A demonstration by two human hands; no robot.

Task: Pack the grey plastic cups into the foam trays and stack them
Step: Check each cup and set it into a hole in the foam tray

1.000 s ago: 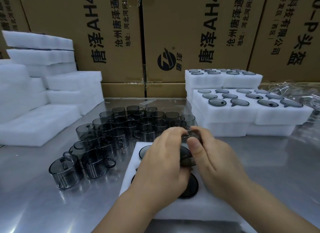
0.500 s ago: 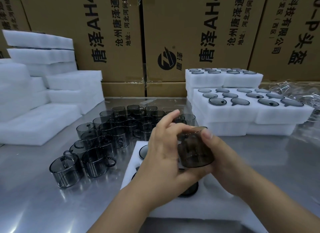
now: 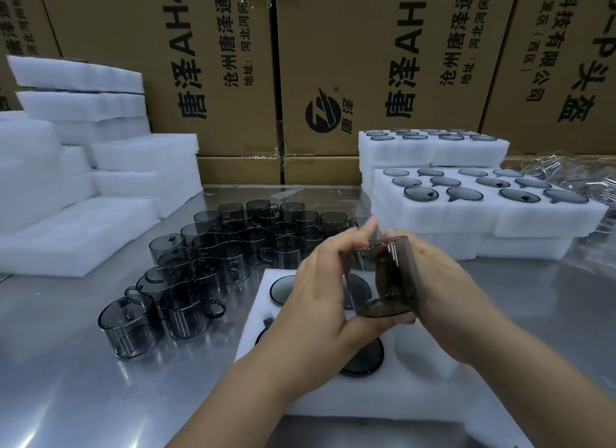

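Observation:
Both my hands hold one grey see-through cup [image 3: 383, 277] in the air above the white foam tray [image 3: 350, 401] in front of me. My left hand [image 3: 320, 297] pinches its left side with thumb below and fingers on the rim. My right hand [image 3: 436, 294] cups its right side from behind. The tray has cups seated in its holes, among them one at the far left [image 3: 281, 289] and one near my left wrist [image 3: 366, 357]; an empty hole [image 3: 423, 351] shows at the right. Several loose cups [image 3: 213, 264] stand on the steel table at the left.
Filled foam trays [image 3: 466, 217] are stacked at the right, with another stack [image 3: 430, 151] behind. Empty foam trays [image 3: 80, 181] are piled at the left. Cardboard boxes [image 3: 333, 64] wall off the back. Clear plastic wrapping [image 3: 573, 177] lies at the far right.
The cup has been lifted from low over the tray and turned more upright between my hands. My right hand has shifted behind the cup's right side.

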